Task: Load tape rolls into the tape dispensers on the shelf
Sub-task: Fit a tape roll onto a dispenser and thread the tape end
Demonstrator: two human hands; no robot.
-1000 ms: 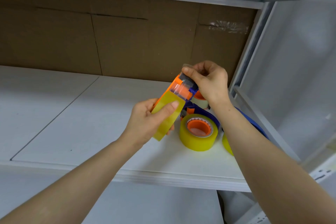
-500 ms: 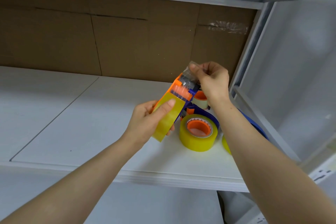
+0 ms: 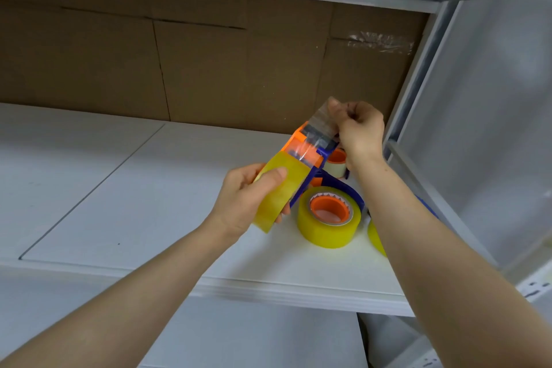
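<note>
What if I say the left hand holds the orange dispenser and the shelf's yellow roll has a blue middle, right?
Head view: the round yellow tape roll on the white shelf has an orange middle, not blue. The left hand holds the orange plastic dispenser.

Both forearms are bare, reaching in from the bottom edge and angled up toward each other; left hand (image 3: 245, 203) is wrapped round the tape roll (image 3: 283, 197) — thumb laid flat across its yellow face; right hand (image 3: 360, 128) sits higher, wrist bent, fingers curled — pinching the tape end (image 3: 321, 116) between thumb and fingertips.
</note>
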